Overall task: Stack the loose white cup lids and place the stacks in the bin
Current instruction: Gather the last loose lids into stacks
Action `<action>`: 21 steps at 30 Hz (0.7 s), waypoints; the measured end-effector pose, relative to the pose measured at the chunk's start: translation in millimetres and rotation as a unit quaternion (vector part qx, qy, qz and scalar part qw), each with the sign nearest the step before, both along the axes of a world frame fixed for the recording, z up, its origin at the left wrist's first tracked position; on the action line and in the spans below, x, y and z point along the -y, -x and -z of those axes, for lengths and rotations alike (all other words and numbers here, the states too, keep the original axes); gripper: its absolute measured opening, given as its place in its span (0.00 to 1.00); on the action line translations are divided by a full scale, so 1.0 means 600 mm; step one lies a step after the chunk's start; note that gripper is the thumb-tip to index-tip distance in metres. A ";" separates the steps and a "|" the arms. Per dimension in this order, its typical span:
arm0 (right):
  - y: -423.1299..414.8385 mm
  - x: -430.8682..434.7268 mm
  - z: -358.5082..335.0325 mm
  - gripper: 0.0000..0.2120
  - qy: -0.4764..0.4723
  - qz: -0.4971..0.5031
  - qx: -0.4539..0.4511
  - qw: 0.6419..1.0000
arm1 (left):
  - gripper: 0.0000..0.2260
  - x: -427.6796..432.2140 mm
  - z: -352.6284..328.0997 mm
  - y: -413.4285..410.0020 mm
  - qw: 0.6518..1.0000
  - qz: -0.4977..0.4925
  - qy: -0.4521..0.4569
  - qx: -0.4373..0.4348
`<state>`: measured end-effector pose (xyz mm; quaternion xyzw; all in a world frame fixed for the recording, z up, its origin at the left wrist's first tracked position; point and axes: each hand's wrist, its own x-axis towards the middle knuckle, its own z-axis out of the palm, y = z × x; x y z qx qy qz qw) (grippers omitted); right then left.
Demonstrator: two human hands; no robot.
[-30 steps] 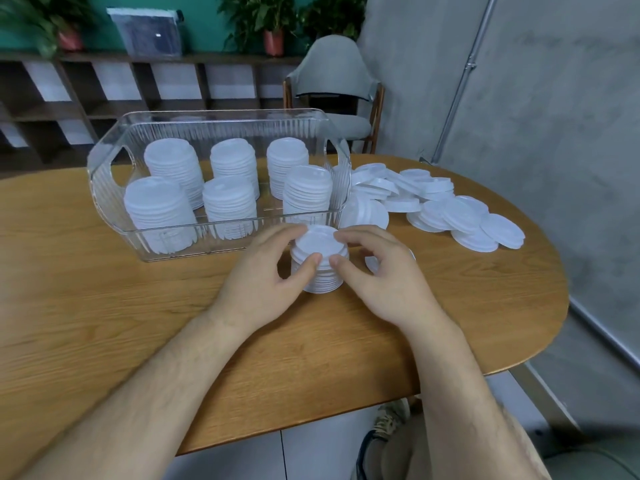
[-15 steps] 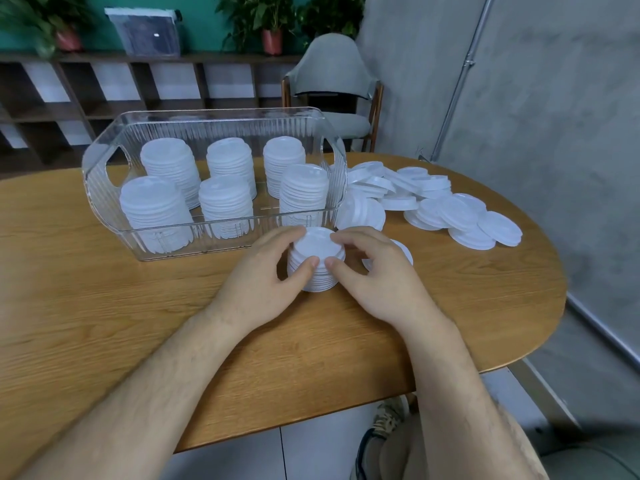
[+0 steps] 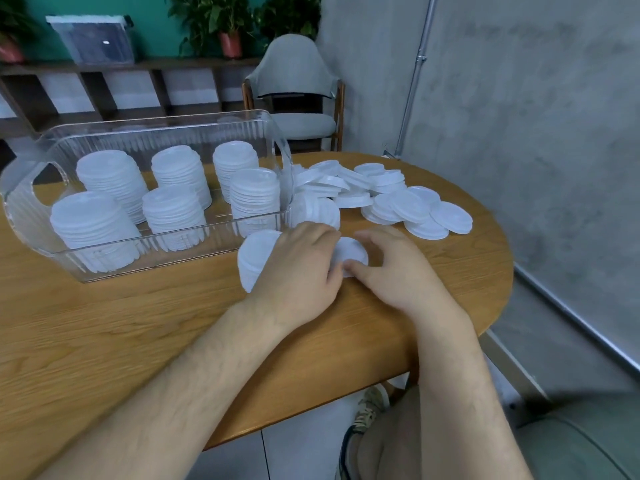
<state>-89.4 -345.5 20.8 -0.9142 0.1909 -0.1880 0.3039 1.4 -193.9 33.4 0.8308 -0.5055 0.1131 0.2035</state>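
Observation:
A short stack of white lids (image 3: 255,261) stands on the table just in front of the clear bin (image 3: 145,258). My left hand (image 3: 298,268) lies over the stack's right side, its curled fingers and thumb at the left edge of a single loose lid (image 3: 350,251). My right hand (image 3: 391,268) pinches that lid's right edge between thumb and fingers. The bin holds several tall lid stacks (image 3: 173,209). A pile of loose lids (image 3: 381,199) lies to the bin's right.
The round wooden table (image 3: 138,327) curves away at the right and near edges. A grey chair (image 3: 294,98) stands behind it, a shelf with plants (image 3: 228,32) along the back wall. My knee and shoe show below the table edge.
Both hands have left the sides of the short stack and shifted right onto a single loose lid. The view has swung right, so the stack now sits left of my left hand.

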 end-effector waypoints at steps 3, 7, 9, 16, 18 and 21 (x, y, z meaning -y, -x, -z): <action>0.000 0.009 0.012 0.26 -0.017 -0.008 -0.015 1.000 | 0.19 0.031 -0.002 0.004 0.997 -0.027 -0.066 0.023; -0.006 0.020 0.016 0.22 -0.012 -0.021 -0.028 0.999 | 0.15 0.047 -0.004 0.007 0.988 -0.074 -0.137 0.024; -0.006 0.022 0.013 0.26 -0.012 -0.017 -0.035 0.999 | 0.13 0.050 -0.008 0.008 0.984 -0.081 -0.158 0.009; 0.006 0.027 0.008 0.16 -0.041 -0.015 -0.005 0.999 | 0.14 0.052 -0.019 0.004 0.973 -0.119 -0.197 -0.011; 0.008 0.023 0.006 0.17 -0.045 -0.021 0.000 0.999 | 0.15 0.051 -0.018 0.003 0.972 -0.123 -0.200 -0.006; 0.007 0.021 0.003 0.19 -0.051 -0.034 -0.001 0.998 | 0.16 0.052 -0.017 0.003 0.974 -0.119 -0.190 0.001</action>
